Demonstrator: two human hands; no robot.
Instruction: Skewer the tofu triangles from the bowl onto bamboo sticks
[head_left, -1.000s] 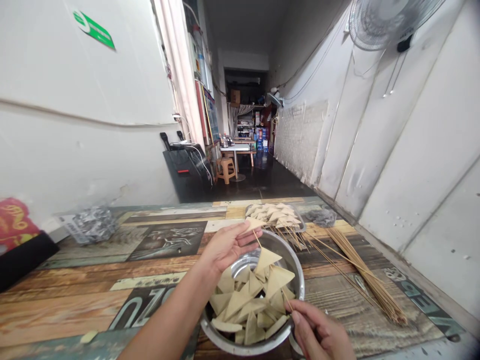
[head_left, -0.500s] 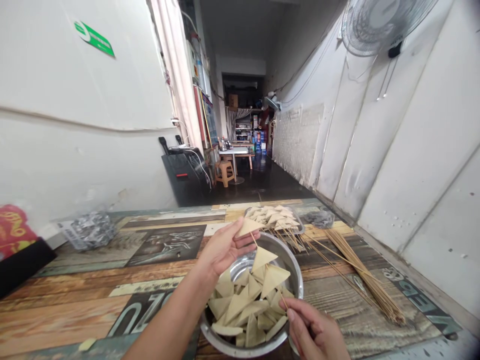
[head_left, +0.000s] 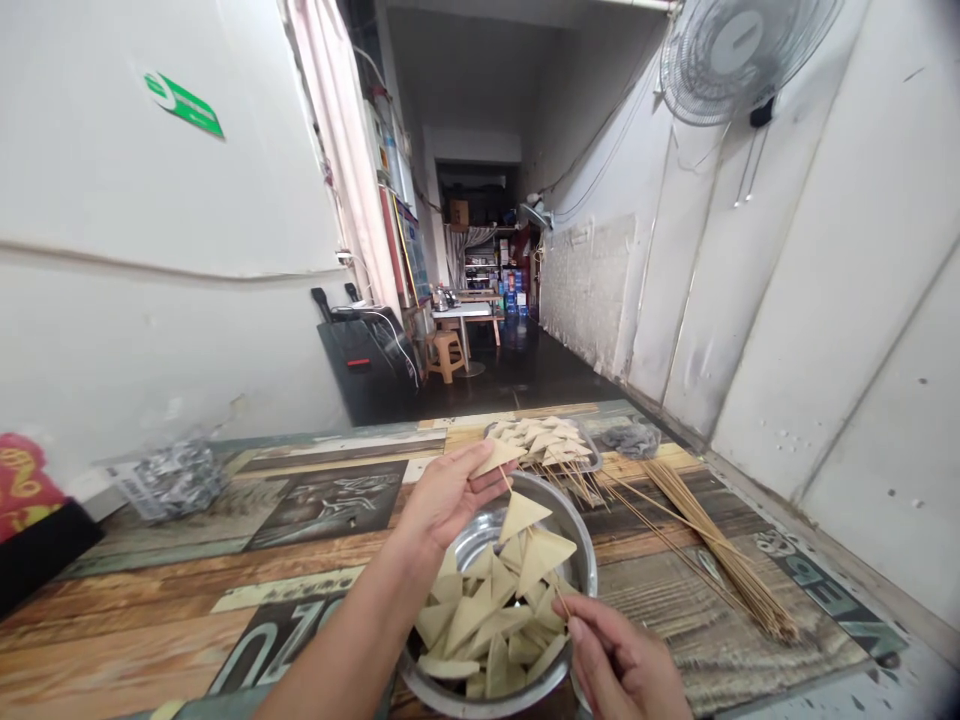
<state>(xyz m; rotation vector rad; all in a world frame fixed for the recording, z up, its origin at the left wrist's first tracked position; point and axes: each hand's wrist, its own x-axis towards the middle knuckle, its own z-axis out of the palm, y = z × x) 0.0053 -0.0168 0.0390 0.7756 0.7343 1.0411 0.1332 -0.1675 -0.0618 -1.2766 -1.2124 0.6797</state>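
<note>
Between the thumb and fingers of my left hand is a pale triangular slice, which looks like tofu. A thin bamboo skewer runs from it down to my right hand, where thumb and index finger pinch its lower end. Two more triangular slices sit along the skewer between my hands. Below is a round metal bowl heaped with loose triangular slices. My left hand is over the bowl's far left side and my right is at its near right rim.
Behind the bowl, a tray holds skewered slices, their sticks pointing toward me. A bundle of bare skewers lies on the right of the wood-patterned table. Crumpled plastic bags rest at the back right and a filled bag at left.
The view has shifted slightly, so the scene sits a little further left. Both hands keep their holds on the slice and the skewer, with hardly any movement relative to the bowl.
</note>
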